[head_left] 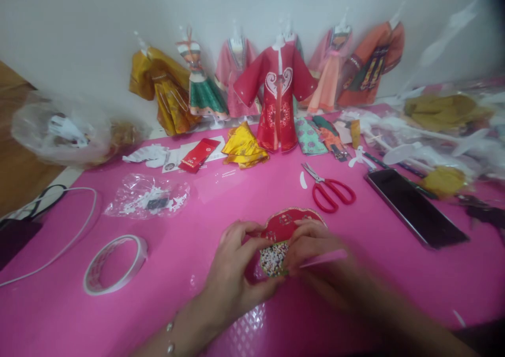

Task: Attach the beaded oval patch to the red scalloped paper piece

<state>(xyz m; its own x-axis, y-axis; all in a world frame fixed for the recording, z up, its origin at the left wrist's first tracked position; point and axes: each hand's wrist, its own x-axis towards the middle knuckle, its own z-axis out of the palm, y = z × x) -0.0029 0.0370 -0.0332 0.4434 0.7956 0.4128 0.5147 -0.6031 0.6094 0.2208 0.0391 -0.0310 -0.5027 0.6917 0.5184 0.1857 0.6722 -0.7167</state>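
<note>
Near the front middle of the pink table, my left hand (240, 262) curves its thumb and fingers around the left side of a small piece covered in multicoloured beads or speckles (273, 258). My right hand (311, 246) pinches the right edge of that piece, and a slim pink stick (325, 258) juts out from its fingers. Just beyond both hands lies a red patterned fabric piece (286, 223) with a scalloped, light-trimmed edge, partly covered by the fingers. Red-handled scissors (327, 191) rest farther back, blades pointing away to the left.
A tape roll (115, 265) and a clear bag of white pieces (152, 196) lie left on the pink table (177, 294). A black phone (418, 207) is at right. Small garments on stands, including a red robe (278, 97), line the wall. Plastic bags (445, 131) sit back right.
</note>
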